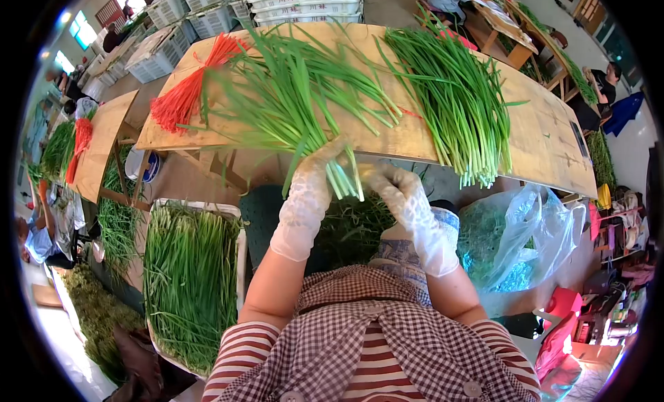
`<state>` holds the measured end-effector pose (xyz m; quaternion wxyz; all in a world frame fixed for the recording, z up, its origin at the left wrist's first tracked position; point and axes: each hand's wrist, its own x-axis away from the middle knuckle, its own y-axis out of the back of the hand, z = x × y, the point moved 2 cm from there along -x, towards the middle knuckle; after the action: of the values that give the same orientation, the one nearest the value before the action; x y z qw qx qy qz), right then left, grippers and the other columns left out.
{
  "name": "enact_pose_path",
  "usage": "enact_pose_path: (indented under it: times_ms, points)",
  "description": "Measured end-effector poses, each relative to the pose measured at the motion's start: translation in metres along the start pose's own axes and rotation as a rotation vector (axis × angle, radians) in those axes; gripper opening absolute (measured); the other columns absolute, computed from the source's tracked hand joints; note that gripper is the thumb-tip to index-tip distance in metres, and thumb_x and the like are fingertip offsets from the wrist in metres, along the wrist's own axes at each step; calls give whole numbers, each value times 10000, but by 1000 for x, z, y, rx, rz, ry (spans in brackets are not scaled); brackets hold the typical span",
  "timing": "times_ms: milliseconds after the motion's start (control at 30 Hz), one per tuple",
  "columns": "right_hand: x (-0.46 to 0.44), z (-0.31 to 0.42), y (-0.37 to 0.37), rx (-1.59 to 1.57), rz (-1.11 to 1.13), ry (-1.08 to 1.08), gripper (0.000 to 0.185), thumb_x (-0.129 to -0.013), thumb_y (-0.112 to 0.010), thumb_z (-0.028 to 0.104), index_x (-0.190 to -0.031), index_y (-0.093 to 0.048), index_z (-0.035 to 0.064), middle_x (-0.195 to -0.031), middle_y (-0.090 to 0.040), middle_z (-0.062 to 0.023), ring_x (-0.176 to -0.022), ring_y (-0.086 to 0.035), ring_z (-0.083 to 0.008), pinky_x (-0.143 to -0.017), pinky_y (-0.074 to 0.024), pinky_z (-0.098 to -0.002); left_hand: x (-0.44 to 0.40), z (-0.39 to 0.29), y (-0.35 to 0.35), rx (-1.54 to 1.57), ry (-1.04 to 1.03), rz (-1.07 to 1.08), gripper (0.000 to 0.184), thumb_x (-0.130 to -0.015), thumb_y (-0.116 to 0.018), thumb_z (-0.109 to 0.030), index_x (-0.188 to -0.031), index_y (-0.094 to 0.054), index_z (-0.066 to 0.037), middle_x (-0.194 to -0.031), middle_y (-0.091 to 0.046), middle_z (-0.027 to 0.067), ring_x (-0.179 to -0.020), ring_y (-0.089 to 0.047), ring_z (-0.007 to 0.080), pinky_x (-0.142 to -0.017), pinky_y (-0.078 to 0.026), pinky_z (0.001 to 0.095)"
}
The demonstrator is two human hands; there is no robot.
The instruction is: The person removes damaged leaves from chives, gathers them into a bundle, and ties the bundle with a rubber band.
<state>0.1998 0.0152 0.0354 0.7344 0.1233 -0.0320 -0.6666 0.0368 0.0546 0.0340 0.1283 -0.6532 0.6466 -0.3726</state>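
Observation:
My left hand (319,165), in a whitish glove, is wrapped round the pale stem ends of a bunch of green stalks (294,101) at the table's near edge. The leaves fan out up and left over the wooden table (546,125). To its right, my right hand (391,184), also gloved, is beside the stem ends; its fingertips are blurred, and what they hold, if anything, cannot be made out. A few loose stalks (360,90) lie behind the bunch. A large pile of stalks (463,104) rests further right. Red ties (183,101) lie at the table's left.
A white crate of green stalks (190,284) stands at lower left, a clear plastic bag (522,236) at lower right. Stacked white crates (304,4) are behind the table. Other people sit at tables at both sides, including a person (605,84) at the right.

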Motion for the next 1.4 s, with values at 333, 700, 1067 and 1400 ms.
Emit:
enact_pose_path:
  times_ms: [333, 700, 1067, 1400]
  points:
    - [-12, -11, -18, -77, 11, -46, 249, -805, -740, 225, -968, -709, 39, -850, -703, -113, -783, -667, -156, -725, -525, -313, 10, -5, 13, -180, 50, 70, 261, -873, -656, -149, -1075, -633, 15, -796, -622, 50, -663, -600, 143, -539, -518, 301]
    - [-6, -15, -20, -136, -293, -86, 136, -842, -675, 114, -930, -663, 12, -719, -670, -81, -674, -635, -192, -627, -499, -294, 13, -2, 9, -425, -98, 63, 246, -873, -642, -163, -1025, -671, 27, -978, -680, 84, -841, -621, 134, -772, -478, 256]
    - [59, -105, -3, 1127, 679, -168, 316, -825, -648, 331, -963, -674, 48, -840, -676, -165, -736, -669, -305, -663, -537, -405, 26, -89, -19, -185, -234, -63, 291, -839, -681, -166, -1068, -628, 6, -925, -642, 129, -743, -626, 198, -603, -579, 312]
    - [-102, -19, -17, 1663, -375, 120, 230, -830, -645, 295, -828, -647, 65, -663, -614, -113, -627, -635, -283, -547, -488, -364, -14, -31, -5, -17, -159, -55, 150, -873, -652, -109, -959, -563, -23, -744, -557, 39, -578, -519, 130, -543, -470, 255]
